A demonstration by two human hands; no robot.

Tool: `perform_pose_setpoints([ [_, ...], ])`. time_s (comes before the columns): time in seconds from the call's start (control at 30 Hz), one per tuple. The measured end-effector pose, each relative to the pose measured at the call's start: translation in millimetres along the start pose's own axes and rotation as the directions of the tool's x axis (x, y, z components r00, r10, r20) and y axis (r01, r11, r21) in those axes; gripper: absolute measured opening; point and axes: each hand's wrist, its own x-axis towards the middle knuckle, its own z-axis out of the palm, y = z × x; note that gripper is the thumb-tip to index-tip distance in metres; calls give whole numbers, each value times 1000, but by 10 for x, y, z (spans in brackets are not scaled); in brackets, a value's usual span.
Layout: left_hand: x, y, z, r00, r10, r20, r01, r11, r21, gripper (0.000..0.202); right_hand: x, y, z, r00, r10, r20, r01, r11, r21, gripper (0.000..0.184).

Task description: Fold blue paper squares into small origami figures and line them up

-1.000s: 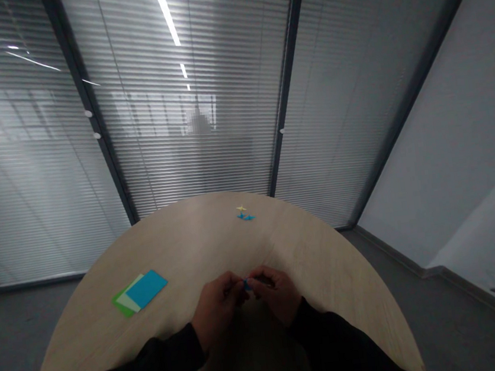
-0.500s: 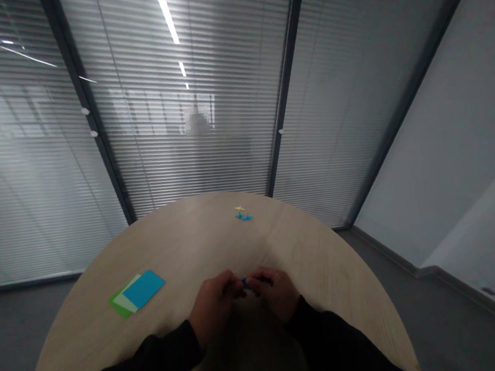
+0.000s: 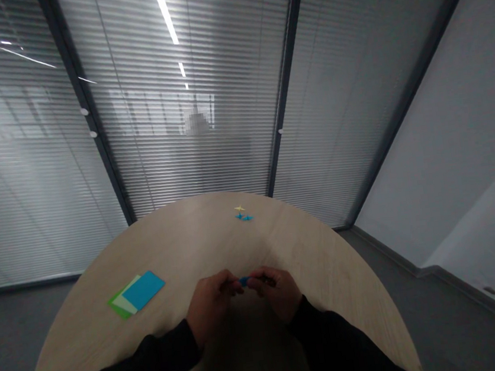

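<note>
blue paper scrap [image 3: 243,280] pinched low over the round table [image 3: 182,240], close to its near edge. left hand [image 3: 211,306] and right hand [image 3: 280,294] both curled shut on it at the fingertips. coloured sheets [image 3: 137,293] stacked well apart to the left, near the rim. tiny folded shapes [image 3: 242,213] by the far edge.

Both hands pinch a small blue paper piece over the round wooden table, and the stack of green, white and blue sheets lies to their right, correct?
No: the head view shows the stack of green, white and blue sheets to their left. The left hand and right hand do pinch the small blue paper piece over the round wooden table.
</note>
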Motion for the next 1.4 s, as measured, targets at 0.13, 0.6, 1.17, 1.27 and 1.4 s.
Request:
perform_pose_setpoints([
  [0.13,0,-12,22,1000,-10,-12,9,990,-141,22,-3,-16,-31,994,-97,-56,91,990,-107,17],
  [0.6,-54,-78,135,941,-285,181,306,495,-813,33,1,-26,-59,740,-671,43,638,681,-359,24],
  [1.17,-78,-89,174,946,-225,234,310,418,-854,47,-21,-32,33,753,-646,122,589,580,-563,6],
  [1.27,-74,-77,175,948,-187,256,314,431,-846,48,-24,-63,35,728,-665,166,607,512,-608,12],
  [1.4,-74,-81,175,960,-200,198,272,479,-835,42,-41,-142,-3,698,-674,241,622,405,-670,17],
])
